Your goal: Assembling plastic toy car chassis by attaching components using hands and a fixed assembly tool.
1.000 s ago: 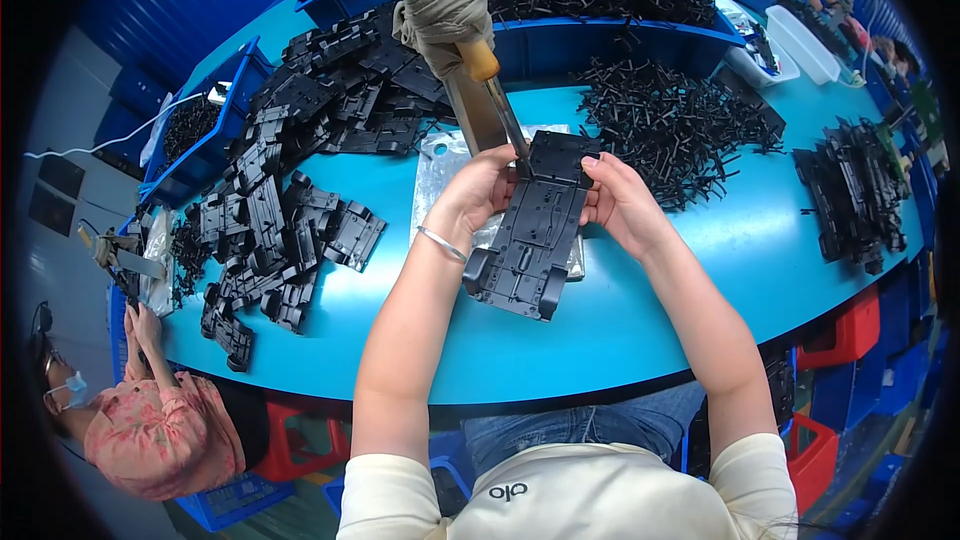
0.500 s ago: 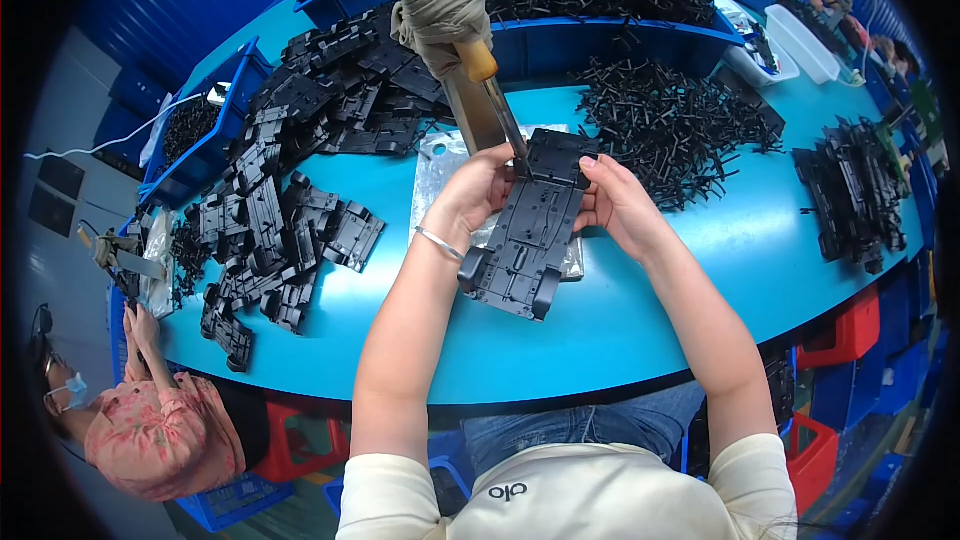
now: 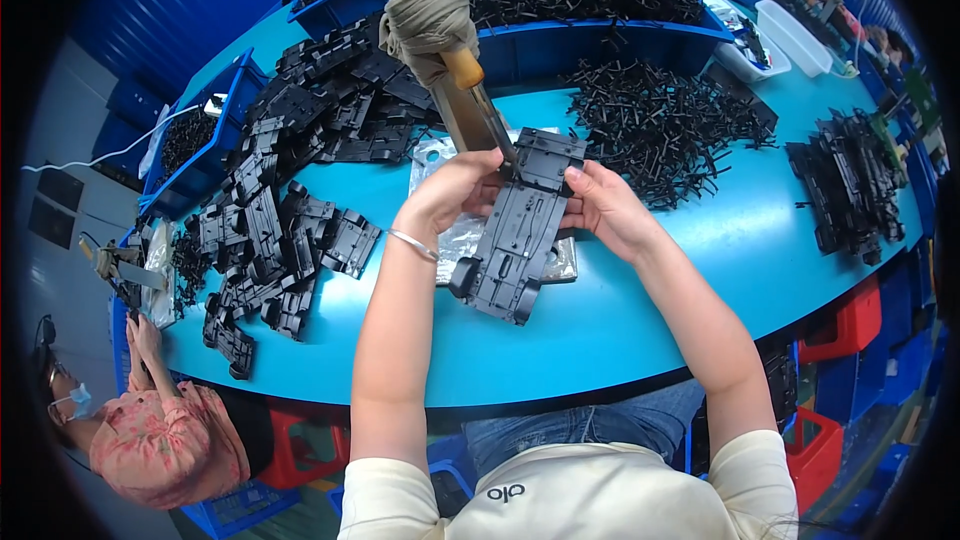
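Observation:
A long black plastic chassis-like part (image 3: 519, 223) is held between my two hands above the table, its near end slanting to the left. My left hand (image 3: 455, 190) grips the far left edge, its thumb close to the metal tip of a wooden-handled tool (image 3: 462, 68) resembling a soldering iron. Cloth binds that tool to a slanted post, and its tip reaches the part's upper left edge; contact is hard to tell. On the right edge, my right hand (image 3: 612, 210) pinches with the thumb on top and fingers beneath. Under the part lies a silvery wrapped slab (image 3: 452, 265).
Similar black parts (image 3: 260, 210) are heaped at left; another row (image 3: 852, 185) stands at far right. Small black pieces (image 3: 660, 130) pile beyond my right hand and fill a blue bin (image 3: 600, 40) at the back. A co-worker (image 3: 165, 430) sits at left.
The black part has tilted and its near end has swung slightly left. Both hands have shifted a little left with it, keeping their grip. The whole view has also moved slightly.

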Demonstrator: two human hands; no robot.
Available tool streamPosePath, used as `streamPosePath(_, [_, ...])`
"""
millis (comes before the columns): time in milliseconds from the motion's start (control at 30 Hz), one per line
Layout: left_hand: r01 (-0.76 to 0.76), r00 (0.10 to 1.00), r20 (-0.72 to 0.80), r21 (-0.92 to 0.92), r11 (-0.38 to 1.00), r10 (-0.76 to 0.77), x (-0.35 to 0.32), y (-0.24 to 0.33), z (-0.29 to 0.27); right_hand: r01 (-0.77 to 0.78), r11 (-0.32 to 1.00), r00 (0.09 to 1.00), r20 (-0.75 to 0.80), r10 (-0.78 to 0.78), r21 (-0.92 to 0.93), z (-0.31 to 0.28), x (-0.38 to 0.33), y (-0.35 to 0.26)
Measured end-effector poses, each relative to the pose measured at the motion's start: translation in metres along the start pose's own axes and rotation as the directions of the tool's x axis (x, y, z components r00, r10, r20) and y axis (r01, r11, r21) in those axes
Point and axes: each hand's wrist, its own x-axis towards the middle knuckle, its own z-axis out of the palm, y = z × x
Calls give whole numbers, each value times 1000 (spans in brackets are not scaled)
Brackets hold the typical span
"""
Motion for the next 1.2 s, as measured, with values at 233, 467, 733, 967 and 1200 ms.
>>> streamPosePath(233, [-25, 997, 75, 519, 855, -17, -6, -5, -15, 98, 995, 990, -109, -95, 30, 3, 4, 11])
streamPosePath(467, [-73, 997, 14, 437, 896, 74, -12, 0, -22, 62, 995, 992, -110, -53, 80, 11, -1, 12])
streamPosePath(733, [-67, 997, -5, 436, 898, 77, -10, -1, -25, 80, 990, 995, -74, -71, 114, 12, -1, 11])
streamPosePath(967, [-61, 997, -24, 433, 899, 79, -10, 0, -24, 90, 980, 996, -30, -86, 180, 10, 2, 11])
streamPosePath(1200, [-53, 997, -33, 460, 886, 76, -12, 4, -21, 89, 979, 996, -23, -86, 183, 8, 2, 9])
